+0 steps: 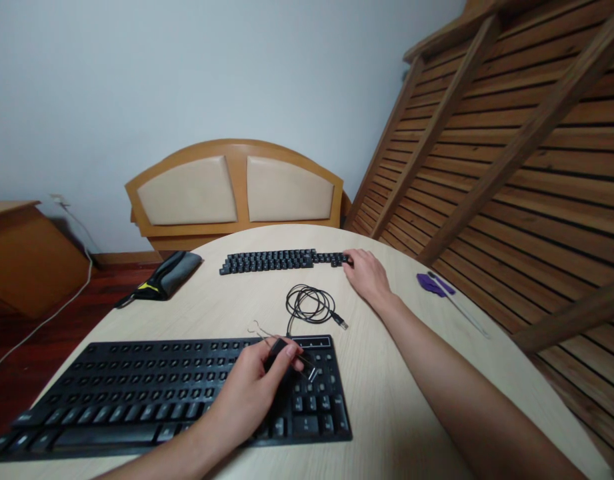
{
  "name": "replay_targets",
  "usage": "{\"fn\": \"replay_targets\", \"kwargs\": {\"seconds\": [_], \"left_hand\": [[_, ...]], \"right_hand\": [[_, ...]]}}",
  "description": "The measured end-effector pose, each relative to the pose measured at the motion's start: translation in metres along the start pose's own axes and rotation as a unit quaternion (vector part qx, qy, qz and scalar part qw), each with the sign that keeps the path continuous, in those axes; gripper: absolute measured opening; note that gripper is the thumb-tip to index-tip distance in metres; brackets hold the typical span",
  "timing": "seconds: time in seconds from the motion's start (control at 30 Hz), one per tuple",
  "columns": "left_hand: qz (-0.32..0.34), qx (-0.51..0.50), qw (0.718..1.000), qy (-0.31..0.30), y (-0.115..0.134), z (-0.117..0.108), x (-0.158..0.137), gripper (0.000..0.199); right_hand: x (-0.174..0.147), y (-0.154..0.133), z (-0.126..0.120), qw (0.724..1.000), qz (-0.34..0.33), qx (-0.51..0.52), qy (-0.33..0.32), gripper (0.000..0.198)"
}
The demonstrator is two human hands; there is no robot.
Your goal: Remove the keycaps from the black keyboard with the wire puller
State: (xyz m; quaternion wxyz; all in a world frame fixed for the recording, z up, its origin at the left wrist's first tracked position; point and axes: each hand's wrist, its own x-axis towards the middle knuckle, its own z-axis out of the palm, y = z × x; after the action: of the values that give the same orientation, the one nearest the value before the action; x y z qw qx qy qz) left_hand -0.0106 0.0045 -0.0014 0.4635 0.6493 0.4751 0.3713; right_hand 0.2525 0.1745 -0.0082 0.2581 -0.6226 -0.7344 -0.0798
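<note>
My left hand (257, 383) is closed around a wire keycap puller (279, 347) with a black handle. Its wire loops stick out on both sides of the fingers, over the right part of a black keyboard (109, 437). The keyboard's upper rows show bare switches, while its lower rows and part of the number pad still carry keycaps. At the far side of the table, loose black keycaps (267, 261) stand in neat rows. My right hand (365, 272) reaches to their right end, its fingertips closed on a keycap (346, 259) there.
The keyboard's coiled USB cable (311, 304) lies behind it. A dark folded pouch (171, 275) with a yellow mark rests at the table's left edge. On the right are a purple cloth (431, 284) and a thin light stick (461, 309). A slatted wooden frame (517, 147) leans beyond.
</note>
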Motion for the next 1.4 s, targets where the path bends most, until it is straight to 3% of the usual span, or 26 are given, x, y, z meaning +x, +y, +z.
{"fn": "replay_targets", "kwargs": {"seconds": [0.2,0.3,0.37,0.5,0.8,1.17,1.4], "left_hand": [[0.016,-0.005,1.000,0.002,0.000,-0.001,0.001,0.034],[0.036,-0.012,0.999,0.015,0.004,-0.003,-0.001,0.033],[0.057,-0.017,0.998,0.022,0.006,-0.005,-0.003,0.035],[0.078,-0.032,0.996,0.025,0.010,-0.011,-0.005,0.035],[0.071,-0.011,0.995,0.076,0.010,-0.021,-0.001,0.031],[0.043,0.014,0.997,0.058,0.009,-0.019,0.004,0.034],[0.052,0.029,0.996,0.064,0.008,-0.022,0.004,0.035]], "right_hand": [[-0.030,-0.059,-0.032,0.987,-0.105,0.085,-0.088,0.030],[-0.063,-0.092,-0.045,0.946,-0.187,0.173,-0.201,0.043],[-0.087,-0.107,-0.052,0.932,-0.184,0.185,-0.252,0.050],[-0.119,-0.117,-0.062,0.932,-0.141,0.175,-0.285,0.054],[-0.124,-0.099,-0.065,0.931,-0.112,0.163,-0.307,0.042],[-0.114,-0.040,-0.102,0.908,-0.085,0.139,-0.386,0.043],[-0.110,-0.003,-0.104,0.924,-0.071,0.145,-0.348,0.035]]}}
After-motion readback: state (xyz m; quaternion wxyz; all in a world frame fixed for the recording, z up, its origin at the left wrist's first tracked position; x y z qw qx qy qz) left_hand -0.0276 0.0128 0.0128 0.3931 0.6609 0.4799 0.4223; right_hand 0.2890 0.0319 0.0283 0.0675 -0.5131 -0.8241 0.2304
